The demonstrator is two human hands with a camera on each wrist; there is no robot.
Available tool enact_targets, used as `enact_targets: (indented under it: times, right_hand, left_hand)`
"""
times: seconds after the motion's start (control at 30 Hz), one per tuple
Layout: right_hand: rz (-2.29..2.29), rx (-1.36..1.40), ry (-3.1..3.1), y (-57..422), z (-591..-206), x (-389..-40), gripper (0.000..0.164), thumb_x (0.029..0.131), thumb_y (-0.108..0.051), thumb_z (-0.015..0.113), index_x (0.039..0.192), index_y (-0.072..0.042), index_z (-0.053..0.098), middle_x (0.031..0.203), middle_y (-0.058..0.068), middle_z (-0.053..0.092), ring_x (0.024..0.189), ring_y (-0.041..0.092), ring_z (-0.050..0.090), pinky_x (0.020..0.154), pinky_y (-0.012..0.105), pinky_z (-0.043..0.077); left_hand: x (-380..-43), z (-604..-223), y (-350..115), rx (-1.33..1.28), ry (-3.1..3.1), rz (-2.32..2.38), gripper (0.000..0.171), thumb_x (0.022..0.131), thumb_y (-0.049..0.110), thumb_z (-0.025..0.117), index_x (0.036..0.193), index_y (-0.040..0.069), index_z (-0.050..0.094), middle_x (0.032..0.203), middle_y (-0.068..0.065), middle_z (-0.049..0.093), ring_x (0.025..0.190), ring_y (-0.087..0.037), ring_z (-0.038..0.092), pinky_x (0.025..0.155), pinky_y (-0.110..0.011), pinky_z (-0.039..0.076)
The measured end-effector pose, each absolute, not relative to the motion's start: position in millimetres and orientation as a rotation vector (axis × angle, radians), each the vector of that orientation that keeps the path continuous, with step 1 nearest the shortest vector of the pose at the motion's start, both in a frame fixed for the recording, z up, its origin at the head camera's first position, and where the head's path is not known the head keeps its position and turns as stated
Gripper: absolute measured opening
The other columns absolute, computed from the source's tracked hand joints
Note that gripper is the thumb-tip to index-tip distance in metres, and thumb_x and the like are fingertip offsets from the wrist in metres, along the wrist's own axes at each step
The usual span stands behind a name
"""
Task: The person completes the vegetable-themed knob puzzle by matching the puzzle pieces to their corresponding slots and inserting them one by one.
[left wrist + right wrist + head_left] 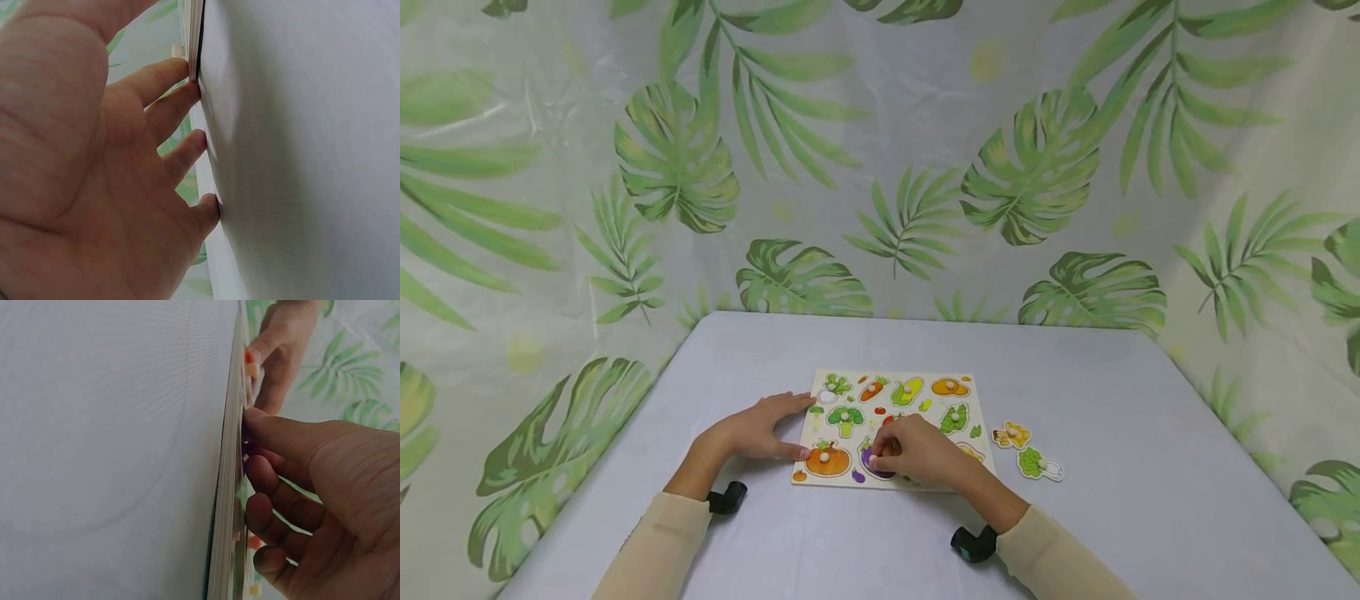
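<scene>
A wooden vegetable puzzle board (867, 402) lies on the table with several knobbed pieces in its cutouts. Fingers spread, my left hand (762, 429) steadies the board's left edge, its thumb beside the pumpkin piece (835, 460). In the left wrist view the fingertips (194, 91) touch the board's edge and the tabletop. My right hand (917, 450) is over the board's lower middle, thumb and forefinger pinching the purple eggplant piece (867, 457). From the right wrist view, the thumb (256, 415) is right at the board's face; the eggplant's knob is hidden by the fingers.
Two loose pieces lie right of the board: a yellow-brown mushroom-like piece (1013, 434) and a green leafy vegetable piece with a white stem (1039, 464). A white cloth covers the table (737, 550). Leaf-patterned sheeting (925, 125) stands behind and beside it.
</scene>
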State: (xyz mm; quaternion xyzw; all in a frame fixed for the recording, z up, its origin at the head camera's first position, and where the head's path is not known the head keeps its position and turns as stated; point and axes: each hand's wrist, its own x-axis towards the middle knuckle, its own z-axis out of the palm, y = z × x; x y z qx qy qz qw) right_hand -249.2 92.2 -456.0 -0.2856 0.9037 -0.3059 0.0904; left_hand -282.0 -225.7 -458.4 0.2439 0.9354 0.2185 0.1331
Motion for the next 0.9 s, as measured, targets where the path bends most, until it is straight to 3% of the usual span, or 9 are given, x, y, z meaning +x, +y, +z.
enact_targets:
  times: [0.3,0.5,0.9]
  right_hand:
    - [-0.899,-0.917,2.683,102,-455,-253,0.010,0.091,-0.035,0.080,0.090,-0.027,0.075,0.074,-0.012,0.064,0.066,0.005,0.053,0.059,0.020,0.045]
    - [-0.934,-0.871,2.732,129,-440,-259,0.010,0.093,-0.034,0.078,0.097,-0.026,0.076,0.080,-0.013,0.065,0.069,0.010,0.054,0.060,0.022,0.046]
    - [-0.936,-0.799,2.862,182,-416,-264,0.005,0.093,-0.027,0.079,0.095,-0.023,0.076,0.080,-0.010,0.064,0.076,0.013,0.053,0.065,0.023,0.045]
  left_hand:
    - [-280,-457,-226,0.679,2.715,0.642,0.095,0.083,0.057,0.079,0.160,0.019,0.039,0.169,-0.011,0.031,0.159,-0.040,0.018,0.128,-0.063,0.012]
    - [-280,-455,-225,0.691,2.717,0.630,0.095,0.082,0.057,0.080,0.160,0.020,0.040,0.169,-0.010,0.030,0.159,-0.040,0.018,0.129,-0.062,0.012]
    - [-283,-458,-226,0.694,2.729,0.632,0.095,0.081,0.058,0.080,0.159,0.019,0.042,0.169,-0.009,0.032,0.158,-0.040,0.020,0.128,-0.063,0.014]
